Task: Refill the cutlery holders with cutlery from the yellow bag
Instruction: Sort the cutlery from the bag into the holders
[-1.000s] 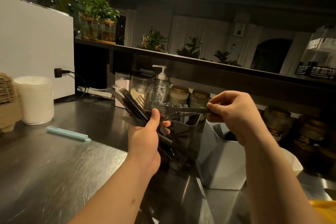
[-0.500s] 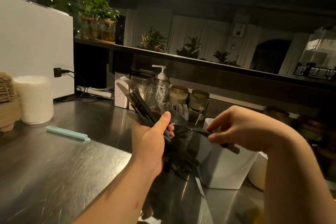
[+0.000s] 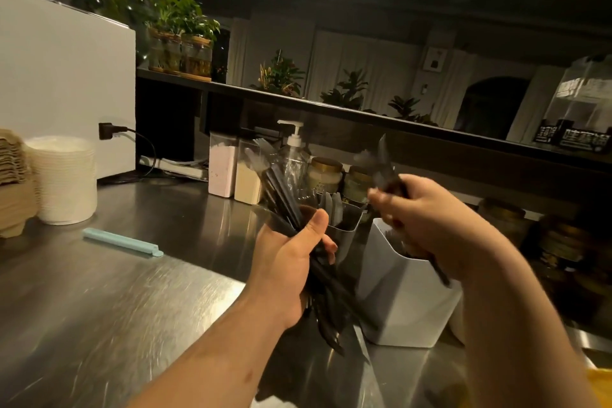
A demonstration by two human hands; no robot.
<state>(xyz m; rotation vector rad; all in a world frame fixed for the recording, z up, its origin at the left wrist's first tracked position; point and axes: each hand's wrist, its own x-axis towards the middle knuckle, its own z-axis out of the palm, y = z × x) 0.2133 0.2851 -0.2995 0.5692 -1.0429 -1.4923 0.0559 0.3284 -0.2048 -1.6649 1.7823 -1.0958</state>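
Cutlery (image 3: pixel 281 195) fills the left hand (image 3: pixel 284 275), whose fingers squeeze tight round it. The right hand (image 3: pixel 430 225) pinches one blurry black piece (image 3: pixel 384 159) above the white holder (image 3: pixel 407 308) just under it. The bunch is big, so some could slip out and drop beside the holder.

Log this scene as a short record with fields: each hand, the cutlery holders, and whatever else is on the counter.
Left hand: grips a bundle of black cutlery above the steel counter.
Right hand: holds a black piece, motion-blurred, over the white holder.
White holder: upright on the counter, dark cutlery inside.
Grey holder: behind the left hand, pale pieces standing in it.
Also on counter: light blue clip, stack of white containers, pump bottle.
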